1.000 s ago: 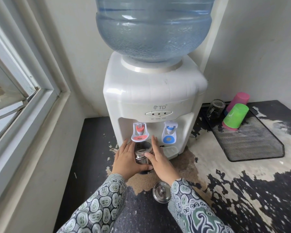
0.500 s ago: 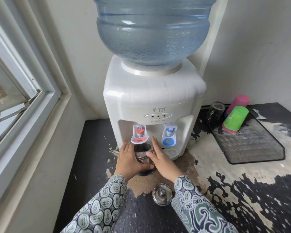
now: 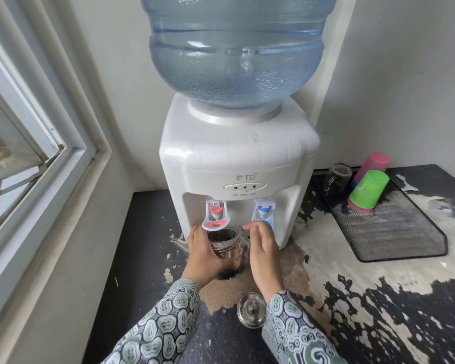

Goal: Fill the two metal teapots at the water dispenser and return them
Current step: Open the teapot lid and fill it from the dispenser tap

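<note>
Worn black counter (image 3: 378, 306), coating peeled to pale patches, window at 9 o'clock. White water dispenser (image 3: 237, 164) at centre, blue bottle (image 3: 234, 48) on top at 12 o'clock. Open metal teapot (image 3: 227, 246) on counter under red tap (image 3: 216, 215), spout toward 9 o'clock. Left hand (image 3: 205, 256) grips teapot body, fingers curled round it. Right hand (image 3: 263, 250) just beside teapot, fingers straight, loosely together, tips near blue tap (image 3: 263, 212). Teapot lid (image 3: 251, 312) on counter at 6 o'clock. Mesh tray (image 3: 394, 232) at 3 o'clock with green cup (image 3: 367, 190), pink cup (image 3: 373, 164), glass (image 3: 336, 177).
</note>
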`<state>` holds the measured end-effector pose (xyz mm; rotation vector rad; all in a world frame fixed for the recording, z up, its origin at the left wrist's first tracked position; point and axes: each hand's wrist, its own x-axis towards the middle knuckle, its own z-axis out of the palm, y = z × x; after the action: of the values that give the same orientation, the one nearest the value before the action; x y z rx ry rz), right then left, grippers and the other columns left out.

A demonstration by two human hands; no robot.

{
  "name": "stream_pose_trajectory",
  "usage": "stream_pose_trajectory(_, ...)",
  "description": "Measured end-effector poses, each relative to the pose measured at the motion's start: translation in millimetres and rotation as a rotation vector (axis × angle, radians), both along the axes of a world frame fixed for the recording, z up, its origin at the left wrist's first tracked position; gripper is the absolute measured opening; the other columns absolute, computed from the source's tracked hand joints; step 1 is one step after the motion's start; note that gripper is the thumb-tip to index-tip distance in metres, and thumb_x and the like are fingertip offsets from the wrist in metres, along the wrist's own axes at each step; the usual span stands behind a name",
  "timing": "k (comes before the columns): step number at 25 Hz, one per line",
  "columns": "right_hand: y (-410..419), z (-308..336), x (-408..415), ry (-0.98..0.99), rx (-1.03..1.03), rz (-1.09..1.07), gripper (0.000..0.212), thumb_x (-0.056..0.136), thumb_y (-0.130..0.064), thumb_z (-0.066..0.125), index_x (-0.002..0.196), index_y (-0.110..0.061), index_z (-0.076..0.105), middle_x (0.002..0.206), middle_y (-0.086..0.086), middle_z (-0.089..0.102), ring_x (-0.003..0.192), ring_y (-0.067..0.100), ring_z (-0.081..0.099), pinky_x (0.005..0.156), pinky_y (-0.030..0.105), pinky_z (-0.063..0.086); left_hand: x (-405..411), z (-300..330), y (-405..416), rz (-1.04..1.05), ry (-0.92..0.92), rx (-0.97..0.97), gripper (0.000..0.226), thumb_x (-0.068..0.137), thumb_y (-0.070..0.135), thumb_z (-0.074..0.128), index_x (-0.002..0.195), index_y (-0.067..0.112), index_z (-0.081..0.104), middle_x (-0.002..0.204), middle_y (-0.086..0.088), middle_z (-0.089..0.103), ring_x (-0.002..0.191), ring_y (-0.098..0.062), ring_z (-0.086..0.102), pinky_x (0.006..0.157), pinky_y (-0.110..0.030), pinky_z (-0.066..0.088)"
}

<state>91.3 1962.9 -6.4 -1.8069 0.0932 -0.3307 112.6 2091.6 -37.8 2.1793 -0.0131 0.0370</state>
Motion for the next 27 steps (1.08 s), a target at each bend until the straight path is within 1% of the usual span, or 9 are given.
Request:
stream_pose_trajectory(2, 0.2, 14.8, 1.5, 0.006, 0.047, 0.069, 0.029, 0.096, -0.026, 0.038, 0.078, -0.011, 0.055, 0.077, -0.002, 0.056, 0.073, -0.005, 0.053, 0.067, 0.008, 0.038, 0.7, -0.8, 0.1, 0.006, 0.002, -0.001, 0.116, 0.042, 0.030, 0.090, 0.137, 0.010, 0.026, 0.143, -0.008, 0.030, 0.137, -0.024, 0.016, 0.116, -0.042, 0.017)
stream_pose_trajectory(5, 4.5, 28.1, 3.9, 0.070, 0.000, 0.231, 0.033, 0.094, -0.031, 0.041, 0.075, -0.009, 0.055, 0.069, -0.004, 0.054, 0.062, -0.002, 0.050, 0.063, 0.011, 0.039, 0.5, -2.2, -0.1, 0.009, -0.001, 0.004, 0.116, 0.041, 0.036, 0.088, 0.136, 0.011, 0.028, 0.141, -0.009, 0.032, 0.136, -0.026, 0.019, 0.115, -0.045, 0.020)
stream_pose_trajectory(7, 8.1, 34.6, 4.7, 0.071, 0.017, 0.251, 0.035, 0.093, -0.031, 0.044, 0.072, -0.005, 0.055, 0.067, 0.002, 0.054, 0.059, 0.001, 0.048, 0.061, 0.013, 0.038, -0.1, -2.6, -0.4, 0.003, -0.007, 0.005, 0.114, 0.042, 0.037, 0.087, 0.136, 0.011, 0.029, 0.141, -0.007, 0.032, 0.136, -0.026, 0.019, 0.114, -0.046, 0.020)
stream_pose_trajectory(12, 11.3, 47.3, 7.9, 0.125, 0.058, 0.289, 0.030, 0.088, -0.036, 0.051, 0.063, -0.020, 0.051, 0.059, -0.010, 0.052, 0.053, -0.007, 0.049, 0.056, 0.009, 0.038, -0.7, -3.4, 1.6, -0.006, -0.026, -0.006, 0.112, 0.045, 0.031, 0.089, 0.137, 0.011, 0.028, 0.143, -0.007, 0.029, 0.137, -0.025, 0.017, 0.116, -0.045, 0.018)
stream_pose_trajectory(16, 4.2, 42.2, 11.0, 0.210, -0.004, 0.345, 0.021, 0.085, -0.027, 0.057, 0.067, -0.019, 0.052, 0.061, -0.009, 0.051, 0.058, 0.002, 0.049, 0.054, 0.011, 0.037, -3.9, -3.7, 0.2, 0.000, -0.034, -0.034, 0.113, 0.046, 0.029, 0.088, 0.139, 0.012, 0.026, 0.143, -0.006, 0.028, 0.139, -0.025, 0.014, 0.117, -0.047, 0.016)
stream_pose_trajectory(18, 2.4, 26.0, 13.2, 0.205, -0.141, 0.300, 0.015, 0.083, -0.021, 0.058, 0.069, -0.017, 0.053, 0.063, -0.008, 0.052, 0.061, 0.007, 0.050, 0.060, 0.017, 0.042, -7.1, -4.0, -0.6, 0.007, -0.039, -0.044, 0.117, 0.048, 0.027, 0.088, 0.142, 0.011, 0.021, 0.147, -0.005, 0.025, 0.141, -0.022, 0.007, 0.119, -0.042, 0.008)
stream_pose_trajectory(21, 11.0, 0.2, 20.5, 0.174, -0.276, 0.143, 0.015, 0.083, -0.018, 0.059, 0.071, -0.018, 0.050, 0.063, -0.010, 0.048, 0.063, 0.011, 0.049, 0.067, 0.036, 0.046, -11.8, -3.0, -2.2, 0.001, -0.062, -0.049, 0.121, 0.052, 0.024, 0.088, 0.144, 0.009, 0.011, 0.152, -0.007, 0.016, 0.143, -0.020, 0.002, 0.119, -0.038, 0.006)
stream_pose_trajectory(24, 18.0, -8.9, 25.2, 0.083, -0.342, 0.041, 0.005, 0.085, -0.018, 0.057, 0.088, -0.015, 0.055, 0.079, -0.014, 0.041, 0.066, 0.005, 0.043, 0.064, 0.030, 0.041, -14.4, 0.2, -3.8, -0.004, -0.087, -0.069, 0.122, 0.056, 0.023, 0.086, 0.144, 0.008, 0.004, 0.153, -0.008, 0.011, 0.144, -0.021, -0.001, 0.116, -0.030, 0.002)
stream_pose_trajectory(27, 18.7, -17.4, 13.8, -0.022, -0.335, -0.032, 0.033, 0.084, -0.021, 0.059, 0.115, -0.015, 0.050, 0.109, -0.004, 0.045, 0.094, 0.008, 0.047, 0.070, 0.018, 0.039, -15.0, -1.3, -3.7, -0.003, -0.101, -0.067, 0.119, 0.059, 0.023, 0.084, 0.144, 0.009, 0.002, 0.154, -0.008, 0.010, 0.143, -0.016, -0.002, 0.112, -0.024, 0.000)
